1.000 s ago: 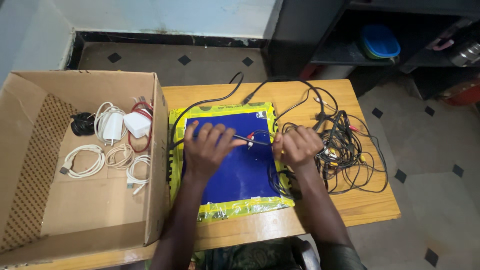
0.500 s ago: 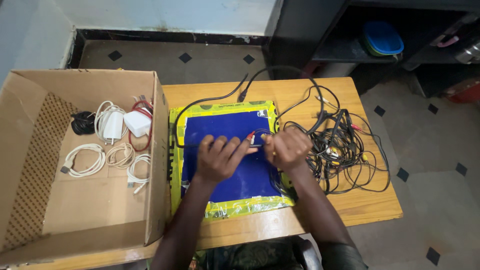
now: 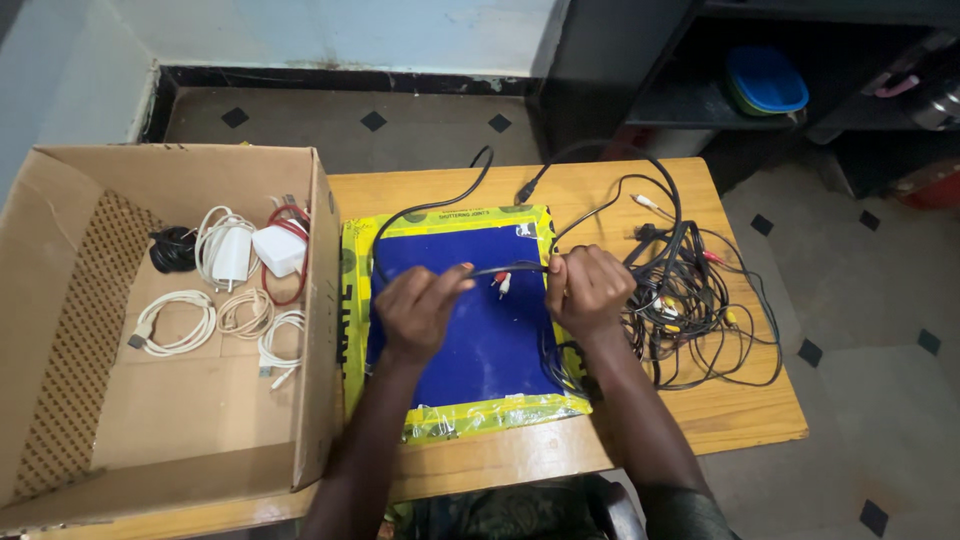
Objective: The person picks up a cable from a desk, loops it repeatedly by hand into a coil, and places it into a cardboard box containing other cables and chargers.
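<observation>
Both hands apart again since half-second back, black cable (image 3: 510,268) now stretched between them. I see cardboard box (image 3: 60,300) at left of tabletop (image 3: 690,420), white chargers inside. Blue mat (image 3: 480,340) under hands. Cable tangle (image 3: 690,290) at right. Left hand (image 3: 420,310) pinches cable, right hand (image 3: 588,290) grips it; red-white plugs (image 3: 500,283) dangle between.
</observation>
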